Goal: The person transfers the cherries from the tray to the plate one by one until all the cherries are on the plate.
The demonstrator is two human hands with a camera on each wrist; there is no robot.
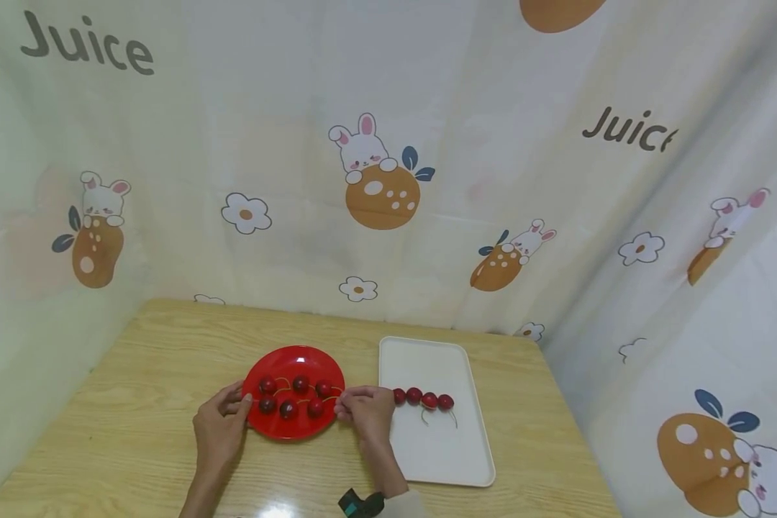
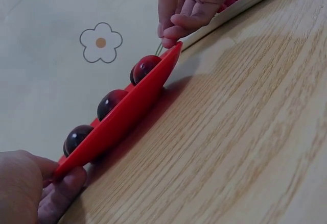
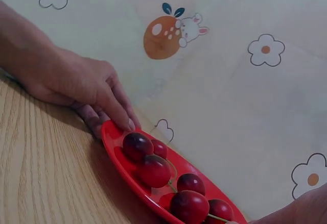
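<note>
A round red plate [image 1: 291, 430] holds two rows of dark red cherries [image 1: 288, 409] with green stems. My left hand [image 1: 220, 428] grips the plate's left rim, thumb on top and fingers beneath, as the left wrist view shows. At the opposite rim, my right hand [image 1: 370, 414] has its thumb and fingertips together on the stem [image 3: 218, 218] of a front-row cherry [image 1: 315, 408]. That cherry lies on the plate. In the left wrist view the right fingertips [image 2: 171, 39] are right above the rim.
A white rectangular tray [image 1: 437, 453] lies to the right of the plate, with a row of several cherries [image 1: 429, 401] across it, partly behind my right hand. Both stand on a wooden table [image 1: 524, 432]. A patterned curtain [image 1: 285, 144] surrounds the table's back and sides.
</note>
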